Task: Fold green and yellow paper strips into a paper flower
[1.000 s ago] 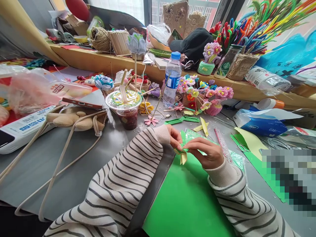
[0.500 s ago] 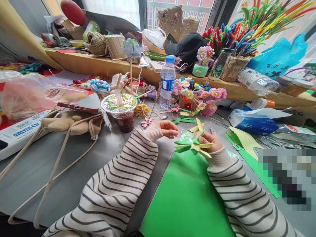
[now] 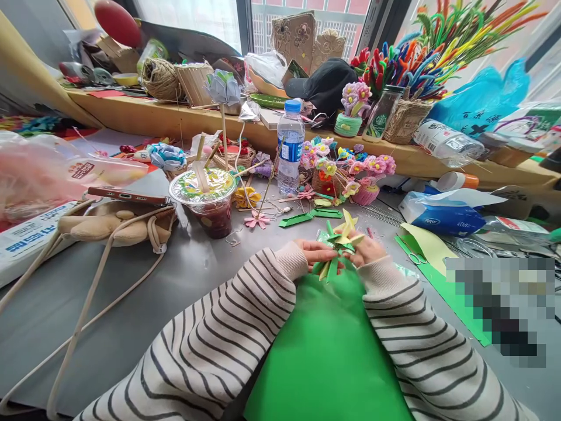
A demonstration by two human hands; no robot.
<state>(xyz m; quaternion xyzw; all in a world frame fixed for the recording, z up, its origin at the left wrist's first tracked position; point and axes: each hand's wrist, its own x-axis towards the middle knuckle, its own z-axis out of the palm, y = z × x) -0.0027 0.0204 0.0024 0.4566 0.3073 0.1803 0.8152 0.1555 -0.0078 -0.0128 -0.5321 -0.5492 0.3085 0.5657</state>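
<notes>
Close together over the upper end of a green paper sheet (image 3: 328,351), my two hands hold a folded paper flower (image 3: 332,266) with green and yellow pointed petals. My left hand (image 3: 316,252) is closed at its left side, fingers pressed to the petals. On the other side my right hand (image 3: 367,250) grips it, slightly blurred, its fingers partly hidden behind the petals. A yellow folded strip (image 3: 347,224) sits just above the flower; whether it is joined to it I cannot tell. Folded green strips (image 3: 302,218) lie on the table beyond my left hand.
A lidded drink cup (image 3: 214,219) with a straw stands left, beside a beige pouch (image 3: 103,225) carrying a phone (image 3: 131,195). A water bottle (image 3: 290,152) stands behind my hands. Right are scissors (image 3: 416,257) and a blue tissue pack (image 3: 440,213). A crowded ledge (image 3: 258,131) runs along the back.
My left hand has moved right and taken hold of the paper flower beside my right hand. The flower has turned. The whole view has shifted slightly.
</notes>
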